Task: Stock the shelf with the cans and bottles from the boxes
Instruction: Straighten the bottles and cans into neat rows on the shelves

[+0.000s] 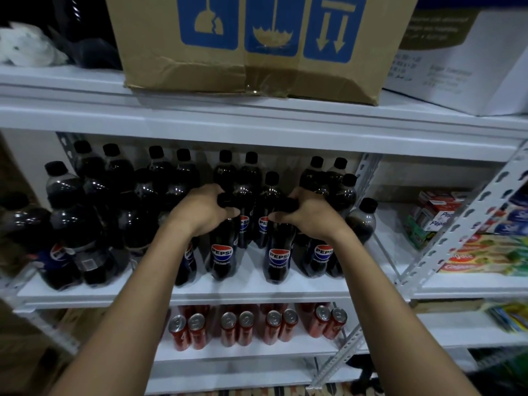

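Middle shelf (200,292), white, metal-framed: dark cola bottles with black caps and Pepsi labels, standing upright in rows from the left end to the slotted upright post (368,178). Left hand (204,208): grip closed round the neck of one front-row bottle (222,252), just below its cap; the bottle's base sits on the shelf board. Right hand (310,214): grip closed likewise round the neck of a second front-row bottle (278,252), also upright with its base on the board, just beside the first with a narrow gap between them. Further bottles stand behind and to both sides; one shorter bottle (362,221) stands alone at the right end. Shelf below: red cans (233,328) with silver tops, upright, in pairs. Top shelf: brown cardboard box (257,67) with blue handling symbols, its lower edge dented; a white carton (468,67) to its right. Right-hand bay: toothpaste cartons (483,252), stacked flat.
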